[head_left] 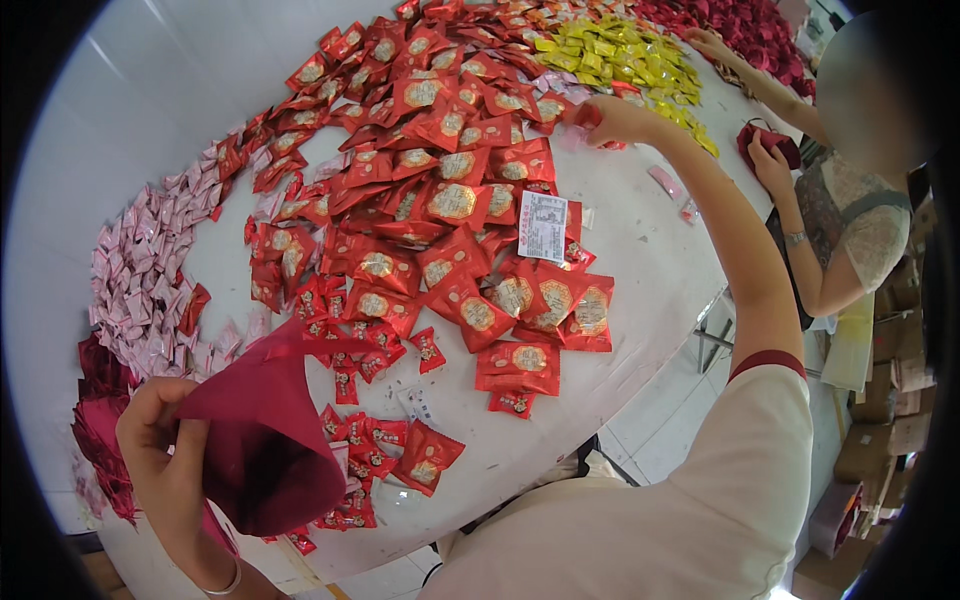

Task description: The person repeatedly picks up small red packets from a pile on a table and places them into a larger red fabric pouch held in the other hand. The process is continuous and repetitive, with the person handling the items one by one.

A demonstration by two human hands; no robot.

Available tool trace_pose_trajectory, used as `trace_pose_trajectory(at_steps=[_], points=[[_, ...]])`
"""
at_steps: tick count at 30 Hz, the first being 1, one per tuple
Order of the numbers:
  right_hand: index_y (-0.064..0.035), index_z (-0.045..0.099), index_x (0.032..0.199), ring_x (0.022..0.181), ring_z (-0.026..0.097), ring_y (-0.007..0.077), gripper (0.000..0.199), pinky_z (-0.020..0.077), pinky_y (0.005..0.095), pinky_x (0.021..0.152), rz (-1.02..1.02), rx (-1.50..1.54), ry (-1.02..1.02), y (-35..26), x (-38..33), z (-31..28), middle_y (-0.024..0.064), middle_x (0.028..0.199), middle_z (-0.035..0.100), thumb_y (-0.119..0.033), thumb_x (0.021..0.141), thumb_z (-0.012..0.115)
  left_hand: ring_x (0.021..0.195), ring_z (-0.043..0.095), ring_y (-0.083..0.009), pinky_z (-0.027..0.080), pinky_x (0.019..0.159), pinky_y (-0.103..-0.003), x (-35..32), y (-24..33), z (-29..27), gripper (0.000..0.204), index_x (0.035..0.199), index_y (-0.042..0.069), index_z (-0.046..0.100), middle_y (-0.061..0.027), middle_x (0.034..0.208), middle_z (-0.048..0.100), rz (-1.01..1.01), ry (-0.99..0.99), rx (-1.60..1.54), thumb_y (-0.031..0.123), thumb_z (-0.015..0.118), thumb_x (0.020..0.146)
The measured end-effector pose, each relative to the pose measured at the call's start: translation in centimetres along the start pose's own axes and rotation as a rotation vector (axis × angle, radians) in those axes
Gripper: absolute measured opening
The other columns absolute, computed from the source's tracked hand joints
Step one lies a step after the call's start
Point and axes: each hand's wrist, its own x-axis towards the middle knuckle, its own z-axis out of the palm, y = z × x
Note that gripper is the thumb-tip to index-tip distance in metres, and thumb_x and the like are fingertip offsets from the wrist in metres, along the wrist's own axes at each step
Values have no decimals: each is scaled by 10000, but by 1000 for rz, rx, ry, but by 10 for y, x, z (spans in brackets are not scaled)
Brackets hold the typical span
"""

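Near the table's left edge, a heap of small pale-pink sweet wrappers (140, 275), with a stack of dark magenta foil bags (100, 425) just below it at the lower-left corner. At that same corner, left hand (160, 440) closed on the rim of a dark red sheer pouch (262, 440), thumb and fingers pinching the fabric so the mouth stands open toward the sweets; contents hidden, so how full cannot be told. Just beside the pouch mouth, small red sweet packets (360, 440) scattered loose. Across the middle of the white table (640, 270), a broad spread of large red foil packets with gold medallions (455, 200), a white printed paper slip (542, 226) lying on top. Toward the far right edge, right hand (615, 118) stretched out, fingers curled onto a red packet (588, 113) at the fringe of the spread. Beyond it, a pile of yellow wrapped sweets (620, 55). At the right edge, another person's hands on a dark red pouch (768, 145). Judging by the heaps left on the table, filling barely begun, most sweets unsorted into pouches.
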Motion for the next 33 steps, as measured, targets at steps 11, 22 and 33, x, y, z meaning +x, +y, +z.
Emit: trace_pose_trajectory(at_steps=[11,22,33], points=[[-59,561,928,790,525,271,280,424,346,672,-222,-429,105,-24,1,28,115,970,478,-30,651,535,651,466,-45,355,592,-161,2,1,15,57,793,-22,498,1,697,505,-18,71,-19,-37,494,738],[3,575,871,691,560,149,177,429,292,627,-59,639,363,-83,-64,1,84,735,596,-106,732,559,584,459,-26,350,486,-171,31,16,44,57,808,-25,520,-8,624,510,192,-6,84,-3,516,757],[-41,587,697,603,522,210,109,382,319,435,-688,-963,238,-273,-115,78,108,702,507,-81,600,560,582,517,-206,404,562,-299,48,26,92,139,831,-16,521,-114,669,551,325,-79,190,49,439,739]])
